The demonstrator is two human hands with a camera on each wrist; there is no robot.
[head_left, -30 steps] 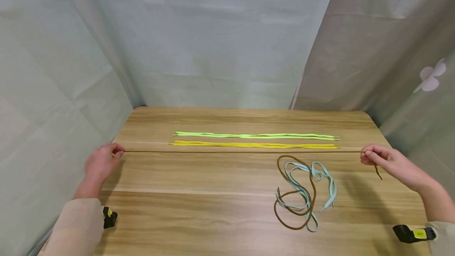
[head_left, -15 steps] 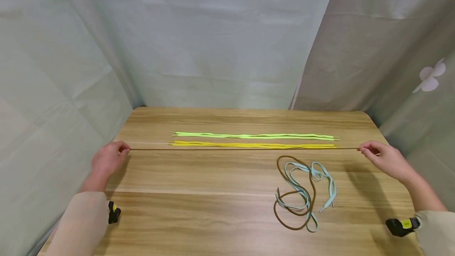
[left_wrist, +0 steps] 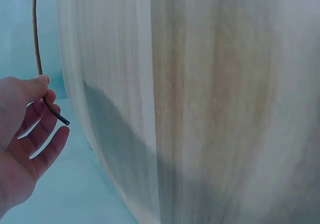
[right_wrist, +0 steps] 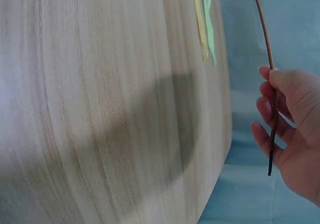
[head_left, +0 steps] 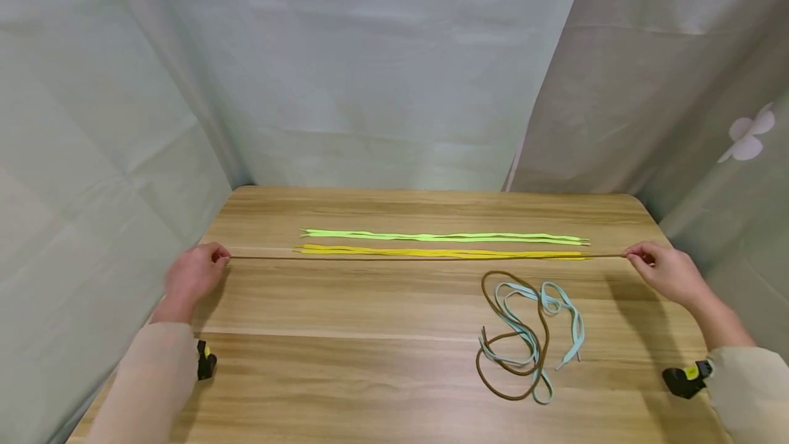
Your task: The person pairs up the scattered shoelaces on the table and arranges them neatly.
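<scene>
A thin brown shoelace point(head_left: 394, 260) stretches nearly straight from one hand to the other, raised above the table. My left hand point(head_left: 196, 271) pinches it near one end between thumb and finger; in the left wrist view a short dark tip of the shoelace point(left_wrist: 62, 119) pokes out below. My right hand point(head_left: 668, 273) pinches the other side, and a longer tail of shoelace point(right_wrist: 273, 139) hangs past the palm in the right wrist view. Just behind the taut lace lie yellow shoelaces point(head_left: 394, 251), with lime green shoelaces point(head_left: 425, 236) beyond them, both laid lengthwise.
A second brown shoelace point(head_left: 491, 384) lies loosely looped over tangled light blue shoelaces point(head_left: 578, 331) at the right front of the wooden table point(head_left: 320, 389). Pale curtains point(head_left: 370, 88) hang close behind the table and along both sides.
Both hands have moved slightly inward and away from me, still holding the lace. Its line now meets the yellow laces at the right. The tail below my right hand no longer shows in the head view.
</scene>
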